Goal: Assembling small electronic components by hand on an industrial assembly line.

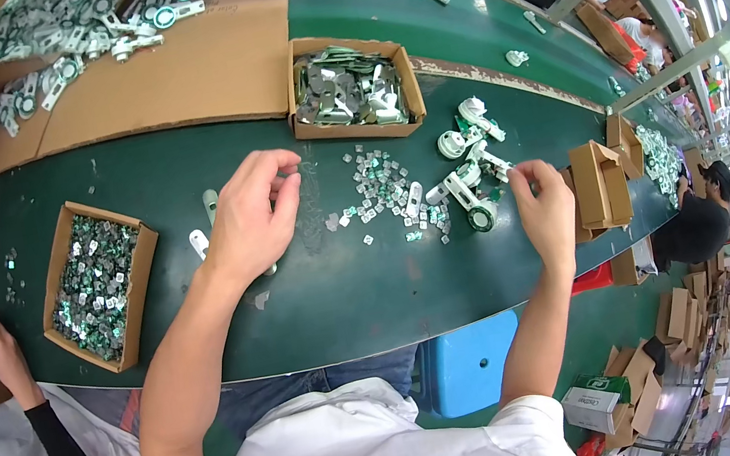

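Over the green table, my left hand (256,210) hovers with bent fingers; a gap shows between thumb and index finger, and nothing is visible in it. Pale flat strips (200,242) lie beside and partly under it. To the right, my right hand (545,208) has thumb and fingertips closed at the end of a white plastic part (496,164) with a long arm. That part lies in a small heap of white round-headed parts (477,213). Between my hands, many small square metal pieces (376,182) are scattered, with a white strip (414,198) among them.
A cardboard box of flat metal pieces (418,101) stands ahead; a box of small squares (145,252) stands left. White parts (161,15) are piled on cardboard at the far left. Empty boxes (600,186) stand right. A co-worker's hands (5,355) hold a white piece at left.
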### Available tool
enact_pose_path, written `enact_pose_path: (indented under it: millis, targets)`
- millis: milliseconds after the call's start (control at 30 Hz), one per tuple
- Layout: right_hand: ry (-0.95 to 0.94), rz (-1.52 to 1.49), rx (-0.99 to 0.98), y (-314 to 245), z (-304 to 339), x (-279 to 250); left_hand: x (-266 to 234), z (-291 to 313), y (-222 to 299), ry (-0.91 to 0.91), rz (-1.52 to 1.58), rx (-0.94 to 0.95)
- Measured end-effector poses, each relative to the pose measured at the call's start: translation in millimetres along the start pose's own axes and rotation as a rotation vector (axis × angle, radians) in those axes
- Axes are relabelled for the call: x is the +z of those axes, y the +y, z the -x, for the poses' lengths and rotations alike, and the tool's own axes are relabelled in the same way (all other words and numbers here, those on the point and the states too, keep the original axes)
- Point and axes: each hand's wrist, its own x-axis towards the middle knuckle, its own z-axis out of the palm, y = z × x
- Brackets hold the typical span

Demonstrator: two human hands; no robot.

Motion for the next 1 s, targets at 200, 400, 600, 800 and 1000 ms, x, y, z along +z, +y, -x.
enact_pose_path:
  millis: [200, 400, 600, 800, 1000]
  targets:
    - [-0.114, -0.054, -0.060, -35, 47, 2, -7, -1, 0, 0.036, -0.036, -0.045]
    - [-0.321, -0.205, -0.254, -73, 55, 35, -24, -3, -7, -0.027, -0.231, -0.080]
    - [-0.459, -0.171, -0.507, -121, -1, 62, -39, -6, -9, -0.050, -0.378, -0.167]
    - [-0.589, -0.240, -0.499, -115, 2, 80, -50, -4, -4, -0.062, -0.520, -0.264]
    - [-0.597, -0.274, -0.472, -103, 4, 85, -62, -1, 5, -0.139, -0.547, -0.374]
